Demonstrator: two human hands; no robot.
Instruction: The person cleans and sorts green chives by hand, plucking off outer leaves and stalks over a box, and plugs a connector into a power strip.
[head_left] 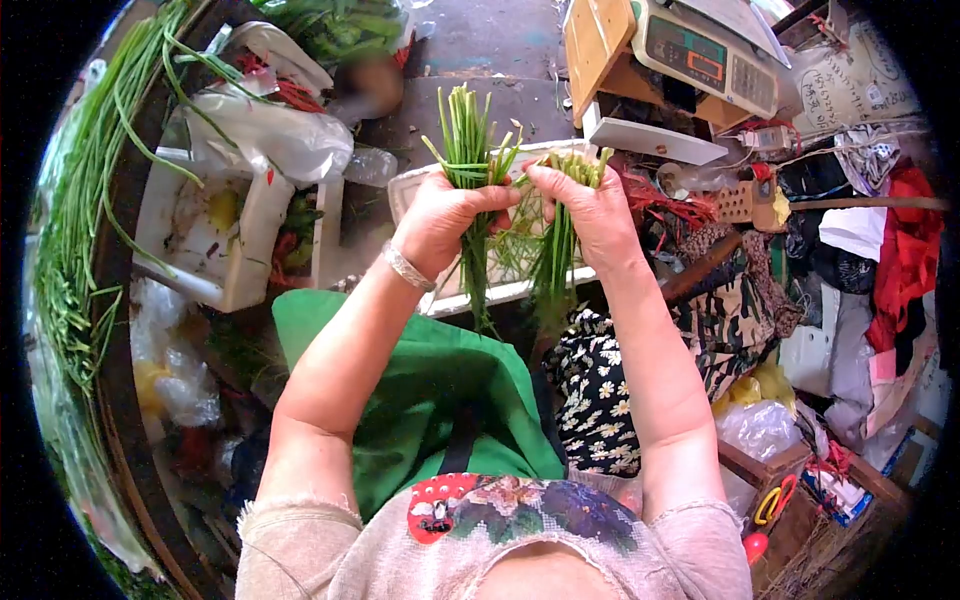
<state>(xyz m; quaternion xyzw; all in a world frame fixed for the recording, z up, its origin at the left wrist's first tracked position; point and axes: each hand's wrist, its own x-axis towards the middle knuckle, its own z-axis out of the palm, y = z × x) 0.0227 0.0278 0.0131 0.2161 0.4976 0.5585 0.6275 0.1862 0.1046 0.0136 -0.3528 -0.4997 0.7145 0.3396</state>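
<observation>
My left hand point(447, 218) is closed around a bunch of thin green stems point(467, 128), cut ends up and the leafy part hanging below the fist. My right hand point(592, 212) grips a second bunch of green stems point(560, 250), whose feathery leaves hang down and blur at the bottom. Both hands are close together, thumbs facing each other, at the same height. Beneath them is a white foam box point(405, 192), largely hidden by the hands and stems. A green apron point(400, 385) covers my lap.
Long green stalks point(110, 190) lie along a ledge at the left. A foam box point(255, 245) and plastic bags point(265, 130) stand beside it. At the upper right is a weighing scale point(700, 55). Scissors point(775, 500) stick up from a wooden box point(770, 465) at the lower right.
</observation>
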